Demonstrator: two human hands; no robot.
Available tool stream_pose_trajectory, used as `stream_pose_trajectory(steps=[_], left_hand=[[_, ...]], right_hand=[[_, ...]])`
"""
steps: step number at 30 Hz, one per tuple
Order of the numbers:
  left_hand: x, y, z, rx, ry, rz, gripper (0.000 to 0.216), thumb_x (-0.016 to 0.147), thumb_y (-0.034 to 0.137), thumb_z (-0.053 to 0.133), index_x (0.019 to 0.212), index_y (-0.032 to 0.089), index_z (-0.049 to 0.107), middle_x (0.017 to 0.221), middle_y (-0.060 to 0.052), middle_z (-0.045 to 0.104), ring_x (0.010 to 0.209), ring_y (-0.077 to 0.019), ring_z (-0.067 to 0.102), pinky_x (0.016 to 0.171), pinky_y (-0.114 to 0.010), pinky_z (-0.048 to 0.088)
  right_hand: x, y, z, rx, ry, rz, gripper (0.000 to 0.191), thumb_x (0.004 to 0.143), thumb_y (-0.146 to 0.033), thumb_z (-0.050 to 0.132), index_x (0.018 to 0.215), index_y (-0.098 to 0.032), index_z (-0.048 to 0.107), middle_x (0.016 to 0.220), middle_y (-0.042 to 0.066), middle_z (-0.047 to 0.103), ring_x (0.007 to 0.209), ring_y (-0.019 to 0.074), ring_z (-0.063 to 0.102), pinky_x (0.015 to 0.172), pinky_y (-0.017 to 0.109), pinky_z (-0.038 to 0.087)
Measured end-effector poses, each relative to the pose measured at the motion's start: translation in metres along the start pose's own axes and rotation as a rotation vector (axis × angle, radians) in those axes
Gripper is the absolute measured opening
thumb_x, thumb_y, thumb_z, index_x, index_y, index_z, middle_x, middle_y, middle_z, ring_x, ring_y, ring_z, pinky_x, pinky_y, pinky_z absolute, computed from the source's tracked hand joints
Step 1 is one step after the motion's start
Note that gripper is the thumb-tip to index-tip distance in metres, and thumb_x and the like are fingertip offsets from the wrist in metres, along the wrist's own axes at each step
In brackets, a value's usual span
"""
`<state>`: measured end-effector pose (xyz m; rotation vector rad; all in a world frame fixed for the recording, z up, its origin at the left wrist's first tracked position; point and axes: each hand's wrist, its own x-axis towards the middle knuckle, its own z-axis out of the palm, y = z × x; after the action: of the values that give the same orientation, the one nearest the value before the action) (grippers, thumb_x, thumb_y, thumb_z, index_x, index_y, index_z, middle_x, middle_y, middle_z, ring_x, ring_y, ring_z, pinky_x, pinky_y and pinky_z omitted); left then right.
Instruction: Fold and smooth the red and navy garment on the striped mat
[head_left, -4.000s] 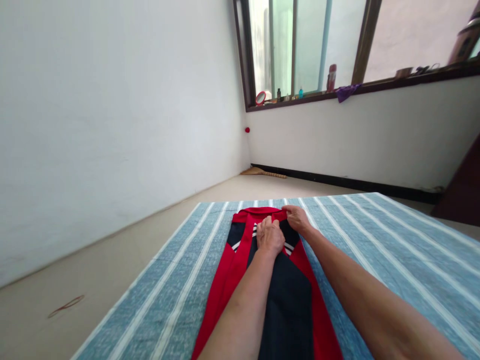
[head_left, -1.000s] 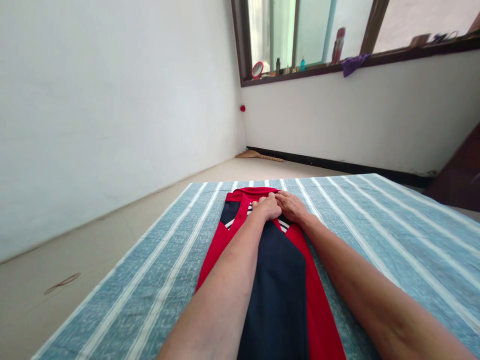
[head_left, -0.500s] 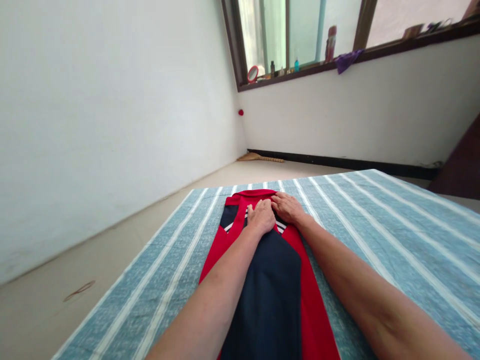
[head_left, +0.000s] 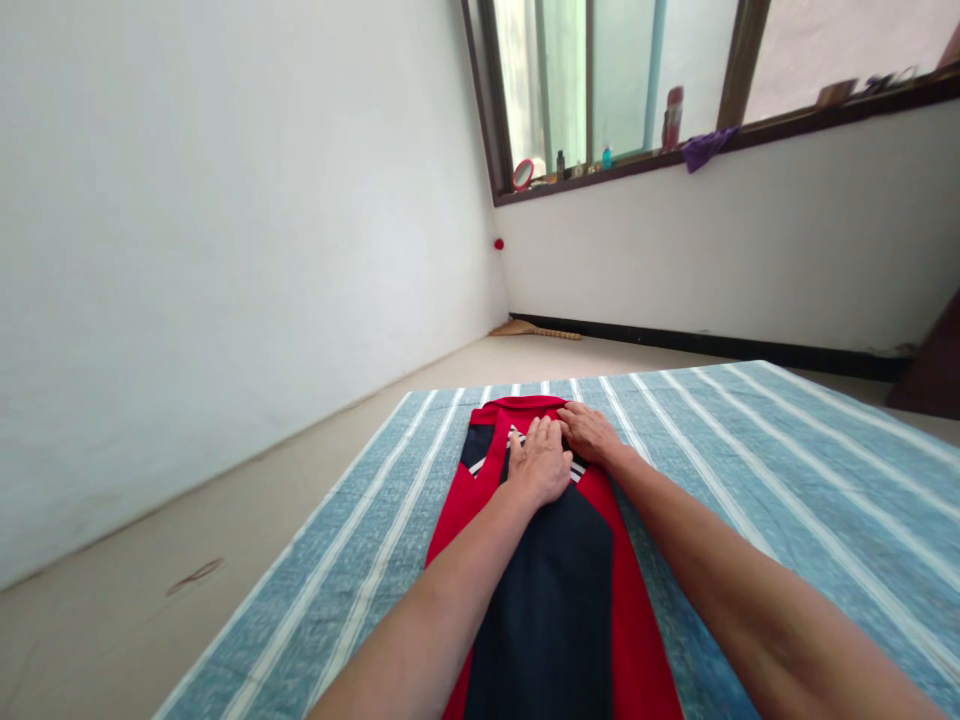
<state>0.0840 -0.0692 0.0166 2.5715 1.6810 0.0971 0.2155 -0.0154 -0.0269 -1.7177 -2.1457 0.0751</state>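
Note:
A red and navy jacket [head_left: 559,590] with white stripes lies folded lengthwise on a blue-and-white striped cloth [head_left: 360,540], its red collar end pointing away from me. My left hand [head_left: 541,458] rests flat on the upper middle of the jacket, fingers stretched forward and slightly apart. Beside it, my right hand [head_left: 590,432] lies over the jacket's upper right edge near the collar, with its fingers on the red fabric. Both forearms reach over the jacket and cloth, and part of the striped trim is hidden under my hands.
The cloth-covered surface ends before a pale floor [head_left: 255,525]. A straw broom [head_left: 536,329] lies in the far corner. On the windowsill [head_left: 600,178] stand a round red mirror [head_left: 523,174], small bottles and a red flask [head_left: 673,118]; a purple cloth [head_left: 707,149] hangs over its edge.
My left hand has slid slightly over the jacket, and its fingers now lie flatter. My right hand stays at the upper right edge. The whole view has shifted slightly.

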Motion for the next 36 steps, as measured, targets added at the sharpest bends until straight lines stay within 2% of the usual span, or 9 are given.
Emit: stream_pose_trajectory(steps=[5, 8, 14, 19, 22, 27, 31, 36], left_hand=[[-0.065, 0.003, -0.017, -0.010, -0.038, 0.071, 0.052, 0.090, 0.036, 0.039, 0.137, 0.017, 0.040, 0.152, -0.008, 0.027, 0.141, -0.0212, 0.014, 0.114, -0.047, 0.013], [-0.115, 0.000, -0.023, -0.056, -0.108, 0.092, 0.055, 0.089, 0.037, 0.041, 0.139, 0.014, 0.039, 0.153, -0.008, 0.022, 0.142, -0.0214, 0.012, 0.114, -0.045, 0.013], [-0.210, -0.002, -0.040, -0.092, -0.222, 0.012, 0.059, 0.088, 0.037, 0.043, 0.143, 0.018, 0.035, 0.154, -0.003, 0.015, 0.142, -0.0185, 0.008, 0.115, -0.040, 0.010], [-0.264, 0.006, -0.052, -0.122, -0.310, -0.046, 0.061, 0.088, 0.039, 0.043, 0.145, 0.020, 0.031, 0.154, -0.002, 0.013, 0.141, -0.0179, 0.009, 0.115, -0.041, 0.009], [-0.279, 0.005, -0.046, -0.133, -0.293, -0.035, 0.060, 0.089, 0.040, 0.042, 0.145, 0.019, 0.031, 0.153, -0.004, 0.015, 0.141, -0.0191, 0.009, 0.115, -0.044, 0.007], [-0.280, -0.003, -0.022, -0.160, -0.236, 0.017, 0.060, 0.092, 0.045, 0.037, 0.145, 0.018, 0.030, 0.153, -0.006, 0.018, 0.142, -0.0218, 0.010, 0.114, -0.048, 0.008], [-0.279, -0.009, -0.007, -0.133, -0.144, 0.040, 0.056, 0.091, 0.042, 0.038, 0.143, 0.021, 0.034, 0.152, -0.006, 0.024, 0.141, -0.0222, 0.016, 0.113, -0.049, 0.011], [-0.280, -0.010, -0.003, -0.137, -0.072, 0.044, 0.055, 0.089, 0.040, 0.042, 0.140, 0.021, 0.039, 0.150, -0.007, 0.031, 0.139, -0.0227, 0.021, 0.112, -0.048, 0.014]], right_hand=[[-0.012, -0.018, -0.019, 0.003, 0.120, 0.026, 0.034, 0.098, -0.031, 0.030, 0.119, -0.021, 0.055, 0.129, 0.010, 0.051, 0.120, 0.0217, 0.044, 0.098, 0.037, 0.031], [-0.033, -0.036, -0.035, 0.003, 0.154, -0.012, 0.033, 0.098, -0.029, 0.030, 0.114, -0.020, 0.058, 0.125, 0.011, 0.054, 0.116, 0.0219, 0.048, 0.098, 0.035, 0.033], [-0.110, -0.074, -0.053, 0.011, 0.112, -0.116, 0.023, 0.093, -0.027, 0.043, 0.104, -0.022, 0.062, 0.118, 0.008, 0.059, 0.106, 0.0203, 0.056, 0.093, 0.032, 0.039], [-0.184, -0.109, -0.055, 0.072, 0.091, -0.160, 0.023, 0.088, -0.023, 0.047, 0.105, -0.023, 0.063, 0.125, 0.009, 0.057, 0.116, 0.0241, 0.052, 0.098, 0.038, 0.040], [-0.224, -0.134, -0.056, 0.099, 0.121, -0.156, 0.026, 0.087, -0.022, 0.049, 0.108, -0.024, 0.062, 0.127, 0.009, 0.057, 0.119, 0.0241, 0.051, 0.102, 0.040, 0.039], [-0.272, -0.168, -0.054, 0.127, 0.143, -0.111, 0.031, 0.085, -0.021, 0.052, 0.115, -0.021, 0.060, 0.130, 0.010, 0.055, 0.123, 0.0252, 0.047, 0.104, 0.043, 0.036], [-0.292, -0.176, -0.050, 0.193, 0.099, -0.050, 0.031, 0.087, -0.026, 0.052, 0.115, -0.020, 0.061, 0.129, 0.010, 0.056, 0.123, 0.0261, 0.047, 0.105, 0.044, 0.034], [-0.298, -0.172, -0.048, 0.265, 0.020, -0.032, 0.029, 0.091, -0.026, 0.045, 0.113, -0.020, 0.063, 0.129, 0.009, 0.056, 0.124, 0.0245, 0.047, 0.105, 0.042, 0.033]])
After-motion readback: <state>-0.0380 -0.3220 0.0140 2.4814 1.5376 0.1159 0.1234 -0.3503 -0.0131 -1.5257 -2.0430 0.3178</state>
